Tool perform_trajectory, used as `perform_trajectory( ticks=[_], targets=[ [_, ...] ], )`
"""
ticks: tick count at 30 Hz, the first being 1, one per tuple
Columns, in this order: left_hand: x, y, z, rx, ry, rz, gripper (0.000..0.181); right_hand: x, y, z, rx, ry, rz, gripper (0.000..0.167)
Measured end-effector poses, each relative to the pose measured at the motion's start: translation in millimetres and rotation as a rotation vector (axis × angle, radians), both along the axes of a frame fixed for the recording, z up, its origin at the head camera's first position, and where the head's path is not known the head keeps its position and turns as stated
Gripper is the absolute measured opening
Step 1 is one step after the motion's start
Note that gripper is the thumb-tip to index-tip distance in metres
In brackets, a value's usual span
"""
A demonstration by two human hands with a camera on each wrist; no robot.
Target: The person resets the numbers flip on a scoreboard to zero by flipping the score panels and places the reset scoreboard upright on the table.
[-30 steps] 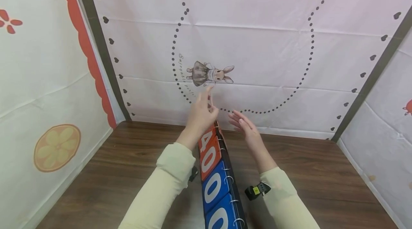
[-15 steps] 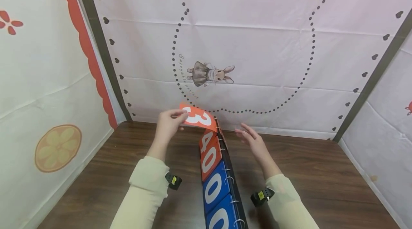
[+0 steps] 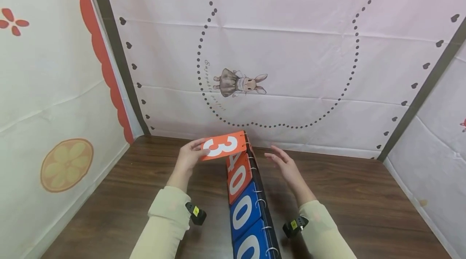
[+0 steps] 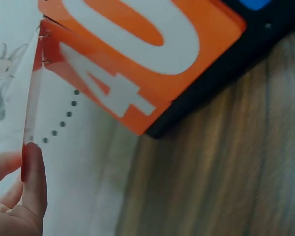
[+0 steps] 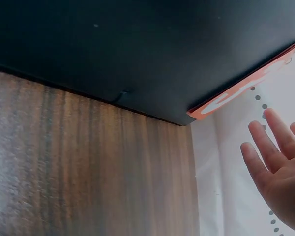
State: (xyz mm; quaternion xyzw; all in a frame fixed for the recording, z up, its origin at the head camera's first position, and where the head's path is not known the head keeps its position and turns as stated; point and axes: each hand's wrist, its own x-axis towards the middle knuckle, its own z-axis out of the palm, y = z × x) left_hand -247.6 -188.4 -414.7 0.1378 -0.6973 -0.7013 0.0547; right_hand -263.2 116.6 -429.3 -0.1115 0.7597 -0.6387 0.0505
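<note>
A flip scoreboard (image 3: 265, 214) with a black frame and ring-bound number cards stands on the table, running away from me. At its far end my left hand (image 3: 185, 161) pinches the free edge of an orange card (image 3: 233, 145) marked 3, lifted out to the left from its rings. Beneath it shows an orange 4 card (image 4: 108, 86), beside an orange 0 card (image 3: 239, 178). Nearer to me are blue 0 cards (image 3: 242, 214). My right hand (image 3: 290, 172) hovers to the right of the board, fingers spread and apart from it. An orange card (image 5: 236, 93) hangs on the black back side.
The dark wooden table (image 3: 349, 194) extends on both sides of the scoreboard. A white printed cloth wall (image 3: 291, 68) with a rabbit and dotted line closes the far side. More cloth walls stand at left and right. Each wrist wears a small black camera (image 3: 295, 226).
My left hand has drawn the orange 3 card over from the top to the left and lowered it, so it now lies flatter. My right hand has moved slightly right and down.
</note>
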Motion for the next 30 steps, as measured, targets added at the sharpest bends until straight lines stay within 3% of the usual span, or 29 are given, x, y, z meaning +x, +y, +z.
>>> perform_trajectory(
  ticks=[5,10,17,23,26,30],
  targets=[
    [-4.6,8.8,-17.9,0.062,-0.024,0.012,0.054,0.8,-3.5,-9.0,0.003,0.012,0.032,0.044],
    [-9.8,27.9,-33.0,0.011,-0.058,0.016,0.049,-1.0,-6.4,-18.2,0.072,0.035,0.045,0.042],
    [-15.3,53.3,-47.7,-0.060,-0.109,-0.034,0.042,-5.8,-12.3,-28.8,0.171,0.063,0.062,0.047],
    [-16.9,63.4,-52.0,-0.094,-0.132,-0.087,0.039,-9.1,-17.7,-34.2,0.402,0.056,0.069,0.061],
    [-16.2,66.0,-50.5,-0.113,-0.130,-0.114,0.037,-10.9,-19.6,-34.3,0.448,0.047,0.088,0.066],
    [-14.8,67.6,-46.1,-0.117,-0.107,-0.107,0.039,-13.9,-20.3,-34.3,0.452,0.023,0.098,0.065]
  ],
)
